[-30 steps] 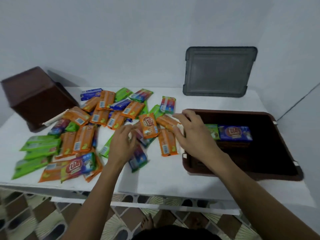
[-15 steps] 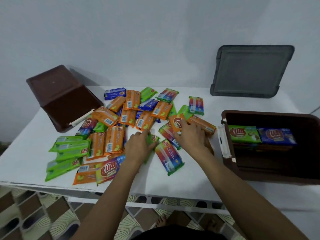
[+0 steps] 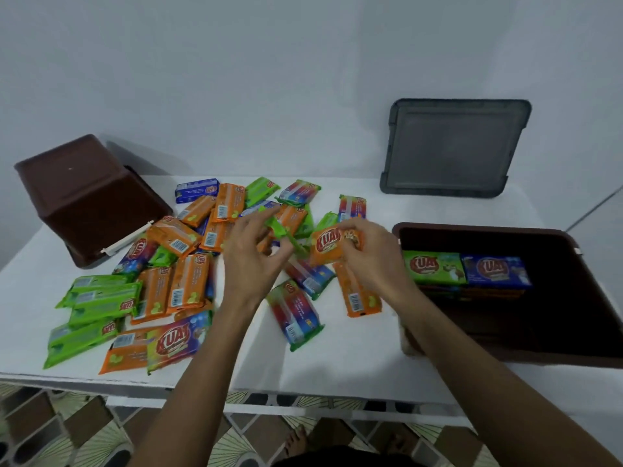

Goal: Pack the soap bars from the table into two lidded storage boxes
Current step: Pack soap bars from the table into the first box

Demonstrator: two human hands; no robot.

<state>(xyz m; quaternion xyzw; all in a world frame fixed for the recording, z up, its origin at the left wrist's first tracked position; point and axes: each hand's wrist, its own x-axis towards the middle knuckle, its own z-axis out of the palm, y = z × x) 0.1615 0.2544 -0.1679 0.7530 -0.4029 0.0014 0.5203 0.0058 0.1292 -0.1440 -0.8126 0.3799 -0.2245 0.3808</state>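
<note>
Now, beside the overturned dark brown plastic box [image 3: 84, 197] at far left, both hands have lifted off the scattered wrapped soap bars [image 3: 188, 284] on the white table [image 3: 337, 358]. The left hand [image 3: 253, 264] pinches a green wrapped bar [image 3: 286, 235] and the right hand [image 3: 374, 261] clamps an orange wrapped bar [image 3: 332, 246], so 2 more look ready for the open brown storage box [image 3: 478, 228] at right.

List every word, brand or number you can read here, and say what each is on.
"KUAT": orange soap bar gripped in the right hand.
"KUAT": green soap bar in the open brown box.
"KUAT": blue soap bar beside it.
"KUAT": multicolour soap bar at the front edge of the table.
Barcodes, small print, and the green wrapper pinched by the left hand: too blurred.
</note>
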